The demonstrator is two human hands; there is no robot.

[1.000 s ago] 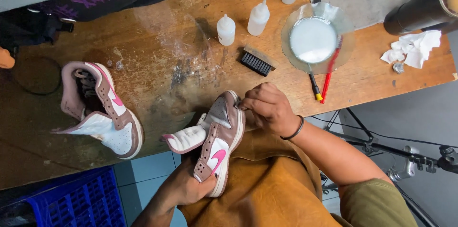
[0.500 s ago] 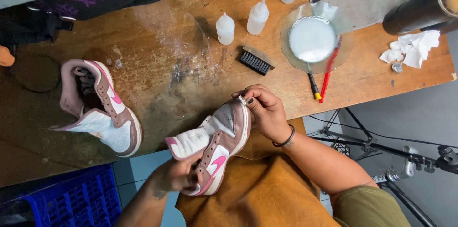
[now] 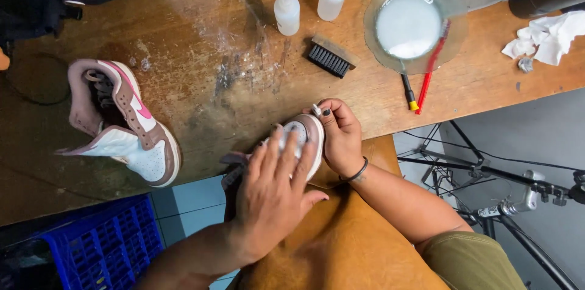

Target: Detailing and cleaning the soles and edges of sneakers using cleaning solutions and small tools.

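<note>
Two white squeeze bottles (image 3: 286,12) at 12 o'clock on the desk (image 3: 201,34), no readable labels; clear bowl (image 3: 415,27) of milky liquid at 1 o'clock, black brush (image 3: 331,56) between them, second shoe (image 3: 122,120) on its side at 9. Shoe (image 3: 304,134) in work sits at the desk's near edge, centre, toe toward 1 o'clock. Left hand (image 3: 271,195) lies flat over it, fingers spread, loose grip; right hand (image 3: 341,137) grip is pinched on a small white-tipped tool (image 3: 316,109) at the toe.
</note>
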